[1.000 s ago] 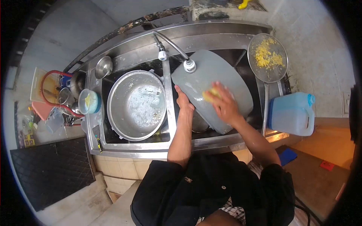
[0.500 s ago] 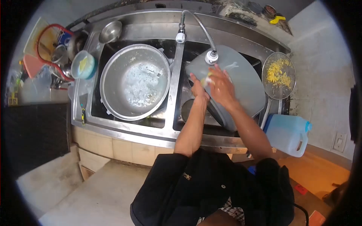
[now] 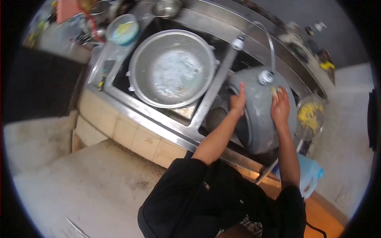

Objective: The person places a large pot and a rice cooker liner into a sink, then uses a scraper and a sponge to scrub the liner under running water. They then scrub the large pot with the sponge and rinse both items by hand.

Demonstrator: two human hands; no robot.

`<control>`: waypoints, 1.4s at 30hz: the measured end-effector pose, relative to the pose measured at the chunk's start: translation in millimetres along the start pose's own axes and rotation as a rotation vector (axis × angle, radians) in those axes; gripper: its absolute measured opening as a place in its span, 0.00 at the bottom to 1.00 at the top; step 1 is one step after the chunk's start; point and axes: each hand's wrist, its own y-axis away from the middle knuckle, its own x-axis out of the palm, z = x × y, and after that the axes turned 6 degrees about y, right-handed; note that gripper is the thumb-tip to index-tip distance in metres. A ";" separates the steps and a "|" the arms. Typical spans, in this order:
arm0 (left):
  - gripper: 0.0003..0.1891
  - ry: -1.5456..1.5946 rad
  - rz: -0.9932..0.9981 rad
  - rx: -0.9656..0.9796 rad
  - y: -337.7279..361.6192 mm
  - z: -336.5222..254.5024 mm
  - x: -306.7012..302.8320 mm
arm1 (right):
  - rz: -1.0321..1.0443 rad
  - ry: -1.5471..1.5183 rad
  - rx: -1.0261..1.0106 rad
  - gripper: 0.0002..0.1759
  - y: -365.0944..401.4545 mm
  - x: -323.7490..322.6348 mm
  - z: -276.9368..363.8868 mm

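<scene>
A big grey round vessel (image 3: 260, 123), like a tub or pot, lies tilted in the right sink basin with its outer surface up. My left hand (image 3: 238, 102) grips its left rim, thumb raised along the outside and fingers partly hidden. Against the upper right of that wet surface, my right hand (image 3: 280, 109) is closed on a small yellowish-white sponge (image 3: 274, 91), mostly covered by the fingers. The white spray head (image 3: 265, 77) of the faucet hangs just above the vessel, between and beyond both hands.
In the left basin stands a large metal pot (image 3: 135, 63) with suds inside. A strainer (image 3: 311, 119) of yellow food scraps and a blue jug (image 3: 311, 170) are at the right. A bowl of bluish liquid (image 3: 123, 31) and a metal bowl (image 3: 166, 8) sit at the upper left.
The camera view has turned, shifting the sink in the picture. My right hand has moved away from my left, rightward across the grey vessel. My left hand stays at the rim.
</scene>
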 end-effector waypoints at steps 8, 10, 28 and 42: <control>0.31 -0.617 -0.493 1.015 -20.0 -114.2 -197.4 | 0.147 -0.109 -0.288 0.12 35.1 8.7 94.8; 0.24 -0.681 -0.882 1.339 -29.2 -186.1 -303.7 | 0.182 -0.315 -0.188 0.12 30.8 20.7 105.0; 0.23 -1.230 -0.315 1.225 -53.6 -230.9 -459.3 | 0.551 -1.023 0.264 0.20 43.9 164.3 273.9; 0.22 -0.490 0.658 1.111 83.5 -61.3 -93.2 | -0.016 -0.532 0.055 0.23 6.0 38.8 179.4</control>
